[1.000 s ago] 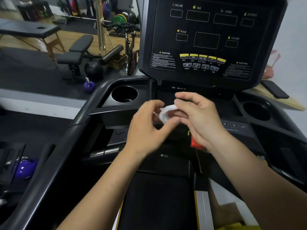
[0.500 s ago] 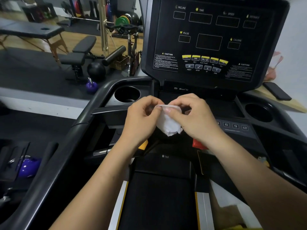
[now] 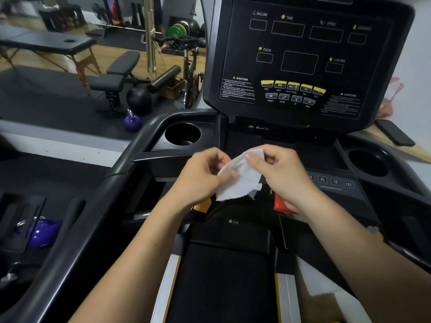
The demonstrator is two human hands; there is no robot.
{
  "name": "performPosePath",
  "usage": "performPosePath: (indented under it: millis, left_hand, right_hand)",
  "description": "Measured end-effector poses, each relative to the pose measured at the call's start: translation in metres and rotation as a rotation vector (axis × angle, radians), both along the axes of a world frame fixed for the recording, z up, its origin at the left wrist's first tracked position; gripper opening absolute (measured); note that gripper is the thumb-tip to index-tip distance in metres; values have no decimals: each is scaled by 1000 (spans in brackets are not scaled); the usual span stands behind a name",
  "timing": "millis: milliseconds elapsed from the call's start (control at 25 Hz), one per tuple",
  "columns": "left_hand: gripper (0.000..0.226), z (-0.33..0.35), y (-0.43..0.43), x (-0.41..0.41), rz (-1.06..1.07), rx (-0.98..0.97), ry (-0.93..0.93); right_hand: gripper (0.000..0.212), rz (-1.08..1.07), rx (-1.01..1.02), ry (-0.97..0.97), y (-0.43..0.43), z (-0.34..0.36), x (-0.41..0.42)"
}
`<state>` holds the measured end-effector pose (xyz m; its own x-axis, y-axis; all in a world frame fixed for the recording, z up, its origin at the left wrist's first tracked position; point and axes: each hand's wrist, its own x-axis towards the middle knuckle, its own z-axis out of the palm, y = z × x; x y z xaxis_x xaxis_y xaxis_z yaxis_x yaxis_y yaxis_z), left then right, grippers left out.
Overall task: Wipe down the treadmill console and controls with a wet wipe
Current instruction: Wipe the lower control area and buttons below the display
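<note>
1. Left hand (image 3: pixel 202 176): fingers curled, pinching the wipe (image 3: pixel 240 177) at its left edge.
2. Right hand (image 3: pixel 283 171): thumb and fingers pinch the wipe's upper corner.
3. Wipe: partly unfolded, held between both hands, below the console (image 3: pixel 303 57), clear of it.

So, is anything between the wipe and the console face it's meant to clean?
Nothing visible. The left hand and right hand pinch the wet wipe in the air above the lower control deck. The console panel stands upright just beyond, its face and buttons uncovered, with open space between.
</note>
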<state>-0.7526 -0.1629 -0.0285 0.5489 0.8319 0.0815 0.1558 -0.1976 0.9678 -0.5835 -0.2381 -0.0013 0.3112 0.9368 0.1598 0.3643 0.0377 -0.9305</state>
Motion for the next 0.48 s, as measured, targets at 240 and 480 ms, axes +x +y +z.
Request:
performPosePath:
  millis: [240, 480]
  left_hand:
    - [20, 0, 13, -13, 11, -71, 4]
    - [27, -5, 11, -4, 429, 343, 143]
  right_hand:
    - [14, -58, -24, 209, -2, -3, 8]
    - [16, -107, -24, 146, 4, -19, 11]
